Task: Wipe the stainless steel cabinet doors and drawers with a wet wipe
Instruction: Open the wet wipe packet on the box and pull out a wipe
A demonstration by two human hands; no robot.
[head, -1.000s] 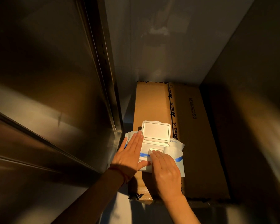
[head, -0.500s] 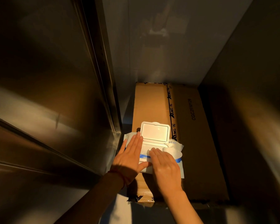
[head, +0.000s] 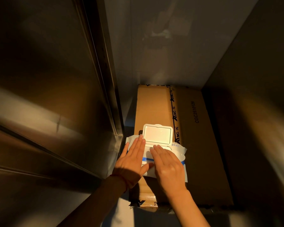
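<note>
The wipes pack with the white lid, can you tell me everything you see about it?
The soft white wet-wipe pack with a blue stripe lies flat on a long brown cardboard box, beside the shiny steel cabinet door. Its hard white plastic flip lid stands open. The left hand presses flat on its left side, and the right hand lies over the middle, fingers at the opening. No wipe is visibly out yet.

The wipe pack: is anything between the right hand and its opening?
Nothing visible is. The wipe pack has its lid flipped up, and the right hand already lies over the opening; the left hand rests flat beside it.
</note>
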